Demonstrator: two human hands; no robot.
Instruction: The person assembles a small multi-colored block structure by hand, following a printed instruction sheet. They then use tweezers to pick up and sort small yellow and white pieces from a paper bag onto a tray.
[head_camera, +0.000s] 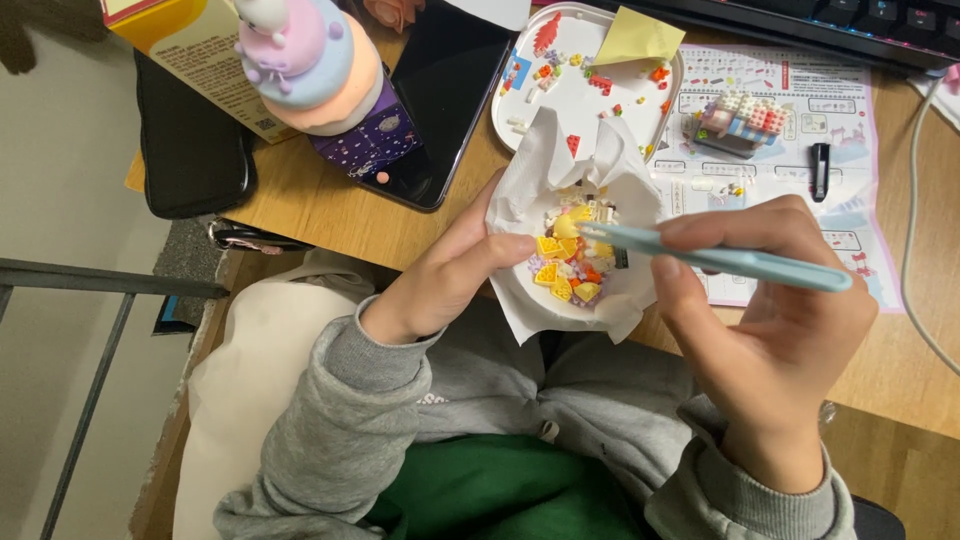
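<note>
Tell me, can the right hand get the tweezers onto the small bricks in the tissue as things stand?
Probably yes. The right hand holds the light blue tweezers with their tips already over the small bricks, and the left hand holds the white tissue open, so nothing blocks them.

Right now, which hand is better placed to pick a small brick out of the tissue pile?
Right, probably. The right hand holds the light blue tweezers, tips already over the tiny coloured bricks. The left hand is cupping the white tissue beneath them, thumb on its edge, so it looks busy steadying.

I can't make out single bricks in the tissue; keyboard and box run off at twelve o'clock
</note>
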